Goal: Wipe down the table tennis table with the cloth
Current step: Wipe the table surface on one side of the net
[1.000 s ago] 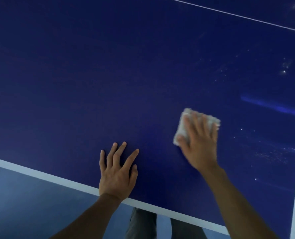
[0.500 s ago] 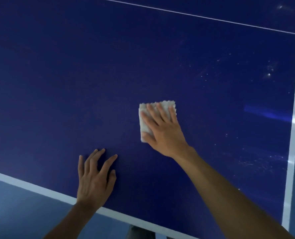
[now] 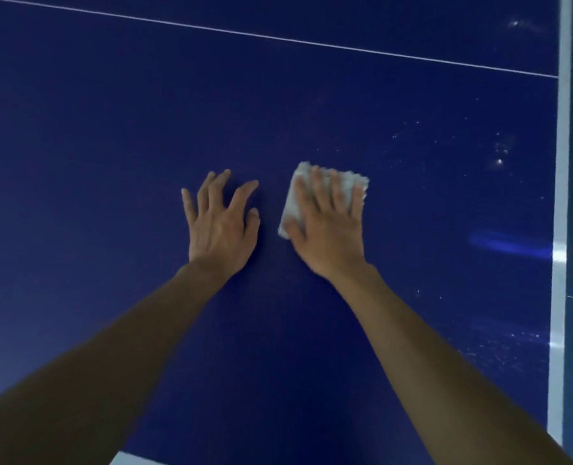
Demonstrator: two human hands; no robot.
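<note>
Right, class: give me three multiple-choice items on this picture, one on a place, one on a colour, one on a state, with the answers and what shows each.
1. Where is the cloth?
A. Under the right hand
B. Under the left hand
C. On the white side line

2. What colour is the table top?
A. Green
B. Dark blue
C. Red

3. How is the left hand?
A. Clenched in a fist
B. Holding a bat
C. Open, fingers spread on the table

Answers: 1 A, the right hand's fingers lie across the cloth. 2 B, the surface is dark blue with white lines. 3 C, its fingers are spread and it holds nothing.
</note>
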